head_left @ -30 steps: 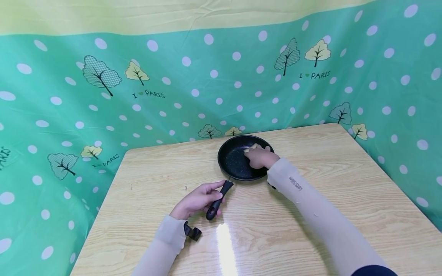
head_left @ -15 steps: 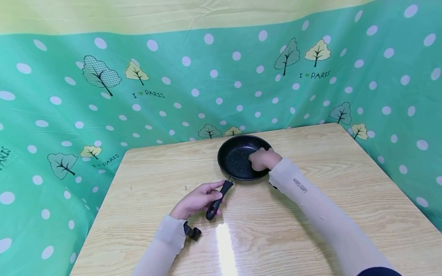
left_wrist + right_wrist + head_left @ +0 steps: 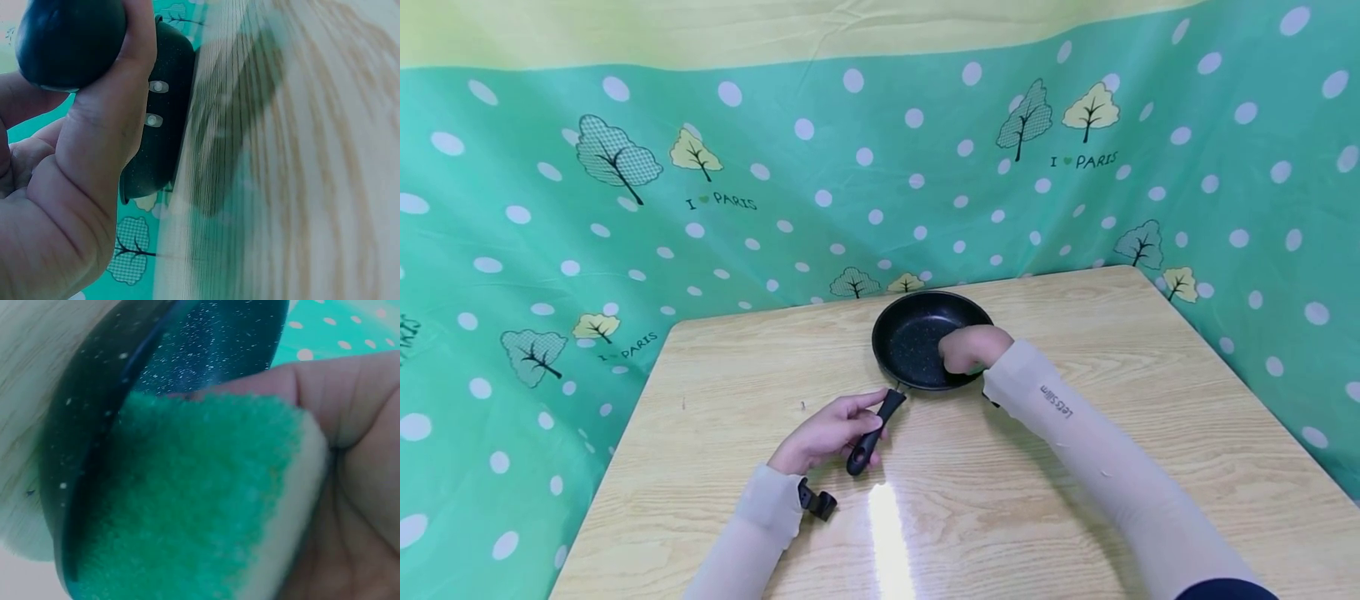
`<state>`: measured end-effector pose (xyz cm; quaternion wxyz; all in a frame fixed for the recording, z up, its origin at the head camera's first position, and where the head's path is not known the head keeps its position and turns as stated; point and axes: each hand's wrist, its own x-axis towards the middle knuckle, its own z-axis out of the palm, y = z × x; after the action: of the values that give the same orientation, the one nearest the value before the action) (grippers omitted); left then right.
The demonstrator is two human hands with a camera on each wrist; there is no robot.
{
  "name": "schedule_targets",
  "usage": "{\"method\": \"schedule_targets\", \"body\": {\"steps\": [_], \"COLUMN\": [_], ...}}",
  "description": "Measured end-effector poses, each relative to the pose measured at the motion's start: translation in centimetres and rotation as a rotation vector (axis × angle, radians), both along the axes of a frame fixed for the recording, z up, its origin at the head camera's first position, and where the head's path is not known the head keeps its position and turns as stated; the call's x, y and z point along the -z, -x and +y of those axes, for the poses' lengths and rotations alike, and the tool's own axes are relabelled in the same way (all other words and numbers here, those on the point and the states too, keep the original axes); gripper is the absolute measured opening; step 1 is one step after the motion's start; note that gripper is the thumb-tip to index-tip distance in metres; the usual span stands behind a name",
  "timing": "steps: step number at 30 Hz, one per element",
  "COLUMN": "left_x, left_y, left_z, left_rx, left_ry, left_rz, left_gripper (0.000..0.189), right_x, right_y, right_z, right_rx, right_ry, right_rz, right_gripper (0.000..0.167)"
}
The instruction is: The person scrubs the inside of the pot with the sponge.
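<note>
A black speckled frying pan (image 3: 910,346) lies near the back of the wooden table, its handle (image 3: 880,429) towards me. My left hand (image 3: 831,433) grips that handle, thumb on top and fingers underneath. In the left wrist view the handle's rounded end (image 3: 72,44) is close up, with the pan's riveted side (image 3: 165,106) beyond it. Inside the pan, at its right side, my right hand (image 3: 973,348) holds a sponge. The right wrist view shows the sponge's green scouring face (image 3: 194,494) and pale body (image 3: 287,512) against the pan's inner wall. The head view hides the sponge behind the hand.
The wooden table (image 3: 737,358) extends around the pan. A green dotted curtain (image 3: 820,158) hangs along its back and sides. A black wrist device (image 3: 817,502) is strapped to the left wrist. A bright light reflection crosses the front of the table.
My right hand has shifted slightly right inside the pan, and the sponge's pale edge has gone out of sight in the head view. The left hand and pan stay in place.
</note>
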<state>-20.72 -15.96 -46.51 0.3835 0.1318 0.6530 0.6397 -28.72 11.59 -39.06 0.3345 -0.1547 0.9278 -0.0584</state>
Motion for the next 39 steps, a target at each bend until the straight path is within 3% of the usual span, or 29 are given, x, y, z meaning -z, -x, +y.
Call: {"method": "schedule_targets", "body": {"steps": [13,18,30,39], "left_x": [-0.2,-0.3,-0.2,-0.2], "left_y": [0.1,0.1,0.0,0.0], "left_z": [0.1,0.2,0.0,0.0], "left_rx": [-0.001,0.0,0.004,-0.004], "left_ry": [0.016,0.022,0.0,0.012], "left_rz": [0.0,-0.006,0.009,0.01], "left_gripper": [0.062,0.063,0.062,0.061], "right_x": [-0.8,-0.9,0.0,0.9], "right_y": [-0.7,-0.9,-0.7,-0.3], "right_z": [-0.2,-0.3,-1.6,-2.8], "right_rx": [-0.079,-0.149,-0.222,-0.191], "right_ry": [0.088,0.113,0.258,0.319], "right_rz": [-0.1,-0.093,-0.073,-0.043], "right_gripper": [0.047,0.045,0.048,0.049]}}
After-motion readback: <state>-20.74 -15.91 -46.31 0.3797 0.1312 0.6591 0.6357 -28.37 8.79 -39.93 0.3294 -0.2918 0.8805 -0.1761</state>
